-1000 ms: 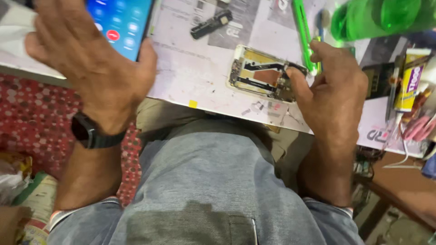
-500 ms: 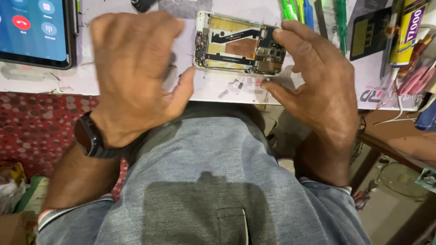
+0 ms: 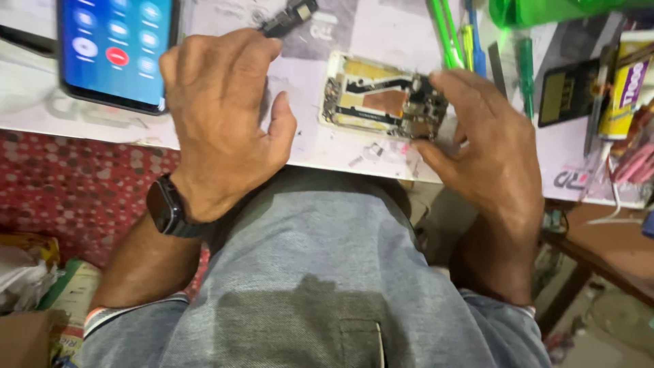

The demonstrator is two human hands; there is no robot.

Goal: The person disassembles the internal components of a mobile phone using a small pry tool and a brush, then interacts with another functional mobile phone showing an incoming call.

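An opened phone body [image 3: 371, 95] with exposed boards and a dark flex cable lies on the white work surface [image 3: 300, 146]. My right hand [image 3: 487, 146] grips its right end with fingertips and thumb. My left hand [image 3: 221, 112] rests flat on the surface just left of the phone body, fingers spread, holding nothing; a dark watch [image 3: 167, 208] is on that wrist. A small black part [image 3: 289, 17] lies just beyond my left fingers.
A lit phone [image 3: 116, 51] showing a call screen lies at the far left. Green and blue tools [image 3: 453, 34], a black battery [image 3: 565, 92] and a yellow glue tube [image 3: 627, 85] crowd the right. Tiny screws [image 3: 371, 153] lie near the table edge. My lap is below.
My left hand left the lit phone and came down onto the surface beside the opened phone body. My right hand has kept its hold on the body's right end.
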